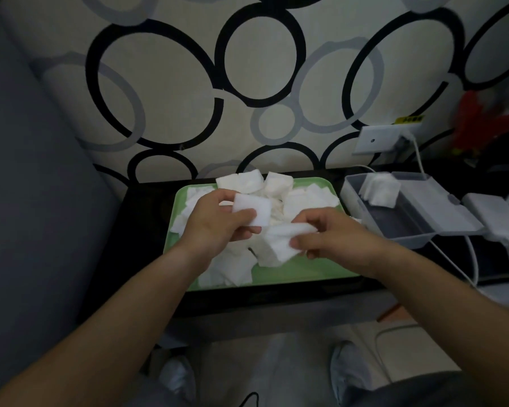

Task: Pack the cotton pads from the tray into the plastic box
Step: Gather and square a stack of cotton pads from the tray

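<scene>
The green tray [306, 273] sits on the dark worktop [147, 230], loaded with loose white cotton pads [276, 186]. The left hand [215, 221] is above the tray at 9 o'clock from its centre, gripping a small stack of pads [252, 211] between thumb and fingers. The right hand [332, 233], at 4 o'clock from centre, pinches a second bunch of pads [279, 242]. The plastic box [417, 221] stands open at 3 o'clock from the tray, just beside it, with several pads [379, 190] in its far end.
</scene>
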A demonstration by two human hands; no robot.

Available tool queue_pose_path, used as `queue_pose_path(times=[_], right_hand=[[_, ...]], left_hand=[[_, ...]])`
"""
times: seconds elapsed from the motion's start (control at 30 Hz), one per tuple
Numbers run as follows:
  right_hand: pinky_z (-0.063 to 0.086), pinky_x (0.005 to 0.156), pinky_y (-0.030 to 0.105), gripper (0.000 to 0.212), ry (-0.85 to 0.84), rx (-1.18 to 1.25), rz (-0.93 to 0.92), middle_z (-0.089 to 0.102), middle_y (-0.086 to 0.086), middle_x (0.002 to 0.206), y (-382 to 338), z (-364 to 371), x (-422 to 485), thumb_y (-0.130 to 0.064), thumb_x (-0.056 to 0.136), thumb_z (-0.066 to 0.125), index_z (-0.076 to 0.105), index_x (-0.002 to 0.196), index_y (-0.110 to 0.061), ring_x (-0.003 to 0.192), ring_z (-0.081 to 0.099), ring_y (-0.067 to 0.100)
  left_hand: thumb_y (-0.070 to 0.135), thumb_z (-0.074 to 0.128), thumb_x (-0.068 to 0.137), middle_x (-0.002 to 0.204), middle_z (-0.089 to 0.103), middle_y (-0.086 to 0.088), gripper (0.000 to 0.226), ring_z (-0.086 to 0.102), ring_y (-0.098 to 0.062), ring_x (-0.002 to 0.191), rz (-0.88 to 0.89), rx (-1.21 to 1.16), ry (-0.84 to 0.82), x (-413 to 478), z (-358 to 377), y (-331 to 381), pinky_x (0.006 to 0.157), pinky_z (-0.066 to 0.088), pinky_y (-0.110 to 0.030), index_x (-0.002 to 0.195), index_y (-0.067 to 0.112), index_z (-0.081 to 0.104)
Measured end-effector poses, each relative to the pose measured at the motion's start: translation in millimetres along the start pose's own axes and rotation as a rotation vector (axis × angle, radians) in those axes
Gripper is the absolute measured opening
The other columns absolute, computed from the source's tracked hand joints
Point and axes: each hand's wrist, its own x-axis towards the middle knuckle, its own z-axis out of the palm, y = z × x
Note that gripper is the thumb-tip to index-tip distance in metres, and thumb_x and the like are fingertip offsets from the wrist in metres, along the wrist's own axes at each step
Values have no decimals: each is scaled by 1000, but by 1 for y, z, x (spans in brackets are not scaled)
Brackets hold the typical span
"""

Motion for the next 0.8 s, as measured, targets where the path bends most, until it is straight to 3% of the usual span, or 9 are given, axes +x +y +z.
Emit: queue_pose_path(times=[0.1,0.2,0.3,0.4,0.5,0.8], right_hand=[[45,63,26,14,42,289,-37,66,6,81,-2,-4,5,1,86,66,67,99,-6,68,58,13],[48,65,25,21,71,402,-42,69,3,83,-6,-6,9,-9,82,69,70,103,-11,67,60,12],[48,66,28,19,133,399,-38,70,2,82,-9,-5,12,-10,85,70,69,103,-13,69,62,12],[46,72,31,17,205,410,-23,71,-1,81,-9,-2,15,-11,88,69,68,104,-15,71,63,11],[46,76,33,30,261,413,-1,70,2,89,-8,2,17,-15,86,71,66,115,-10,76,63,13],[44,72,30,30,300,391,20,64,8,99,-10,4,18,-17,83,75,69,111,-6,84,58,18]], left_hand=[[1,70,88,91,75,-15,29,74,-18,65,-27,-48,-10,-1,8,0,55,56,-20,114,4,59],[6,71,89,91,77,-6,16,75,-17,74,-32,-71,-40,-3,17,0,59,58,-21,104,8,68],[9,71,89,91,78,-4,9,74,-12,80,-18,-143,-54,-6,28,0,66,58,-21,97,14,73],[10,71,88,100,77,-6,19,74,-15,91,-22,-217,-73,-7,37,0,70,57,-20,107,11,73],[11,69,89,104,76,-7,23,73,-16,94,-23,-273,-79,-9,44,0,72,57,-20,113,9,71],[7,51,100,109,75,-10,24,73,-19,97,-34,-267,-77,-10,52,2,77,59,-25,117,6,69]])
